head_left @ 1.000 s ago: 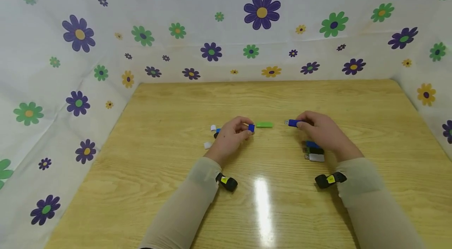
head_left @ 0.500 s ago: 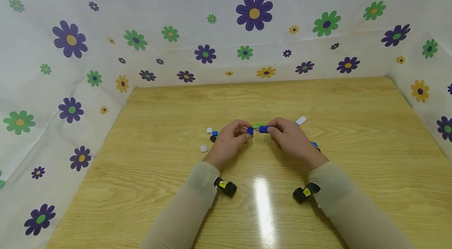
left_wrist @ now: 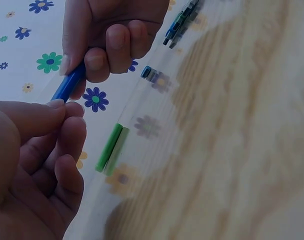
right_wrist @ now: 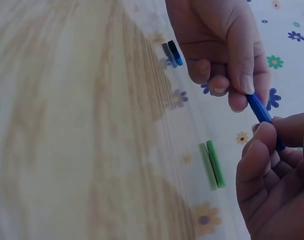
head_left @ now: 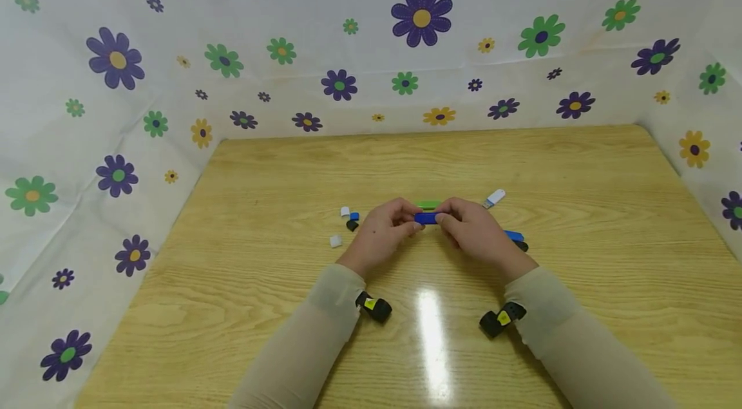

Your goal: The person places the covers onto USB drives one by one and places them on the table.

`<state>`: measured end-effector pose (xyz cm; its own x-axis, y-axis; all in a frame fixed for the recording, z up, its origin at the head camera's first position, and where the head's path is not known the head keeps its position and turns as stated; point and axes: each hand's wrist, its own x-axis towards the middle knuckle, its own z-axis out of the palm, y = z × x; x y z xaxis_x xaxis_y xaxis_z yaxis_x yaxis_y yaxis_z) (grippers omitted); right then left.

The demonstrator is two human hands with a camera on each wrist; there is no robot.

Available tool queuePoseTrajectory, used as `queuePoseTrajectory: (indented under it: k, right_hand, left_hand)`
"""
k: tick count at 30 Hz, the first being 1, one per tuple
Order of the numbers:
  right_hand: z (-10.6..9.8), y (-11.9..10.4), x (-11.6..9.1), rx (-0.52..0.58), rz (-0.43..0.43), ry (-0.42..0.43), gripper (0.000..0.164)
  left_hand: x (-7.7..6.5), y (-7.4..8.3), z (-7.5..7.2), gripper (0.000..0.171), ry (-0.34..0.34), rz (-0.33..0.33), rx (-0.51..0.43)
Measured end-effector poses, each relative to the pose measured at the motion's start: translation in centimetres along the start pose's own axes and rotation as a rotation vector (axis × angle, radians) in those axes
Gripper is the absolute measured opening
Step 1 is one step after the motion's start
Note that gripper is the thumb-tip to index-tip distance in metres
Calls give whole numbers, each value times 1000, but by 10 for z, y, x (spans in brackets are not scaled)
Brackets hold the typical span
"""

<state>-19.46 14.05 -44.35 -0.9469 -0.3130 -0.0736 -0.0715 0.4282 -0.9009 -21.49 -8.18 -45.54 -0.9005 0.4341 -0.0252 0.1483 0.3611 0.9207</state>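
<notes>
A blue USB flash drive (head_left: pixel 426 218) is held level above the table, between both hands. My left hand (head_left: pixel 382 230) pinches its cap end between thumb and finger. The other end sits between the thumb and finger of my right hand (head_left: pixel 474 230). No metal plug shows, and cap and body look joined in one line, also in the left wrist view, where the blue drive (left_wrist: pixel 69 84) slants between the fingertips. Just beyond it lies a green USB stick (head_left: pixel 429 205) on the table. The fingers hide both ends of the blue drive.
Loose caps lie left of my left hand: a white cap (head_left: pixel 345 211), a blue cap (head_left: pixel 355 216), a black cap (head_left: pixel 351 225) and another white cap (head_left: pixel 335 241). Beyond my right hand is a white USB stick (head_left: pixel 495 197); a lighter blue stick (head_left: pixel 513 236) and a black one (head_left: pixel 522 246) lie beside it.
My right hand has moved left, bringing the blue drive's bare plug to the cap in my left hand. The gap between them has closed. The white stick, hidden before, has come into view.
</notes>
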Motion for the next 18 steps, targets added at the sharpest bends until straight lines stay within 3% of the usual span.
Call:
queuePoseTrajectory:
  k: [6,10,14,18]
  right_hand:
    - [0,0,0,25,2,-10,21]
    - [-2,-3,-1,-25,9,6,20]
    - [-3,-7,-2,-141,0,32,26]
    - [-5,-9,-1,-310,-51,53,20]
  left_hand:
    - [-1,3,2,16,-7,-19,1]
    - [-2,4,3,17,-12,-13,1]
    - [-3,5,5,19,6,-17,-3]
    - [-3,4,5,19,20,-11,6]
